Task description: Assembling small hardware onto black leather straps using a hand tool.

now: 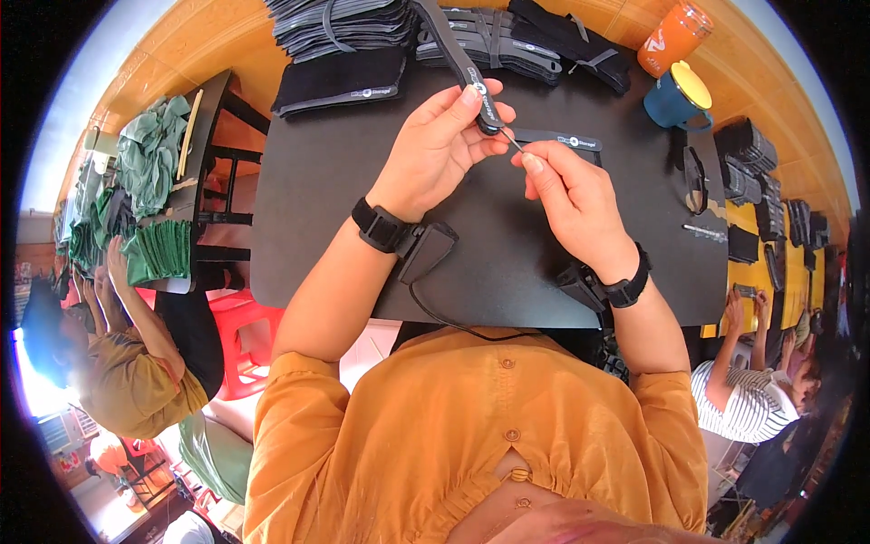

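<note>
My left hand (430, 154) is closed round the lower end of a long grey-and-black fabric strap (450, 50) with white print, held above the dark table (362, 208). The strap runs up and away toward the fabric stacks. My right hand (580, 199) is just to the right, thumb and forefinger pinched on a thin dark needle-like piece (513, 139) that reaches to the strap's end. Whether it is a needle or a thread I cannot tell. Behind the right fingers, a black fabric piece with a grey printed band (580, 142) lies on the table, partly hidden.
Bundled black and grey fabric pieces (340, 36) stand at the back. On the right are an orange tumbler (675, 38), a blue mug with a yellow lid (671, 102) and a black-handled tool (696, 179). People work at tables on both sides; a red stool (243, 340) stands left.
</note>
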Tool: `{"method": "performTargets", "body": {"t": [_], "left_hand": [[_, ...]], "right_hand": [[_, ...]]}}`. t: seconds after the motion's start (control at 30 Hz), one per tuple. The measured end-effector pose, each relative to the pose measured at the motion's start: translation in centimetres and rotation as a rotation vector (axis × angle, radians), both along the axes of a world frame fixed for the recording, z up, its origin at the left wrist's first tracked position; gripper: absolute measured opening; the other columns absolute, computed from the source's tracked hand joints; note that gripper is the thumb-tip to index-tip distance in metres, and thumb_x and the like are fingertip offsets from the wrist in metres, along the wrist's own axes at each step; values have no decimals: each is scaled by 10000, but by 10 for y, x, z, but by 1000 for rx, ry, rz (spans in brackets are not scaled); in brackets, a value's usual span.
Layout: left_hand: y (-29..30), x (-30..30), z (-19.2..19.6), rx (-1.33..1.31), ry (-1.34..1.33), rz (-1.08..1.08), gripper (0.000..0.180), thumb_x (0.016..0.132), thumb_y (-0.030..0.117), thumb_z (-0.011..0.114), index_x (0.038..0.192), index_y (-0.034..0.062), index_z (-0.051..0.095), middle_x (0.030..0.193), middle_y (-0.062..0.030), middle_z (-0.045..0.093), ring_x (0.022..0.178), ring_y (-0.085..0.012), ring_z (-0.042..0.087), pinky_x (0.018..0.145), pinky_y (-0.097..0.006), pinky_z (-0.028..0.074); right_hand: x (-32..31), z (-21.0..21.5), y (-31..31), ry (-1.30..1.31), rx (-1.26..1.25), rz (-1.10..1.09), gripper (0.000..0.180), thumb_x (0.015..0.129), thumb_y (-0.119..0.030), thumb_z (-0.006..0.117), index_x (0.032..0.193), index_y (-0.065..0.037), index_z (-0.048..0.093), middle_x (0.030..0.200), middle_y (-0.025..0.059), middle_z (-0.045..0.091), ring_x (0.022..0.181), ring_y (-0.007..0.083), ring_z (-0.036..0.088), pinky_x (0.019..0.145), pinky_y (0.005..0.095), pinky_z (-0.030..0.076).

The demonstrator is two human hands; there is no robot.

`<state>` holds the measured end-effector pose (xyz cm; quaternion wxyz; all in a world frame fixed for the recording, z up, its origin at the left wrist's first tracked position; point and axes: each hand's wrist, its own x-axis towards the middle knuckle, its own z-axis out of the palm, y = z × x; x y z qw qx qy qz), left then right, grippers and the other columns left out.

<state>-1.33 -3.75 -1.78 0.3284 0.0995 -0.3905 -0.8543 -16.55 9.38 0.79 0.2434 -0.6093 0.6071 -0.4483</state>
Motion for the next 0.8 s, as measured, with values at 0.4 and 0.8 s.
{"method": "performTargets", "body": {"t": [0.4,0.8], "left_hand": [[13,-3,-5,25,-99,4,344,1032,261,497,1246,-3,548,1041,-114,677,890,-172,661,811,-297,541],[18,-6,0,-92,-260,-53,326,1020,276,524,1164,-8,592,980,-88,678,802,-137,645,702,-262,539]], "right_hand": [[2,0,0,123,-170,-44,144,886,-159,701,965,-42,671,785,92,650,680,234,640,616,317,498],[-6,-9,-7,92,-262,-87,158,844,-110,733,944,-2,676,871,93,632,759,211,630,662,287,490]]}}
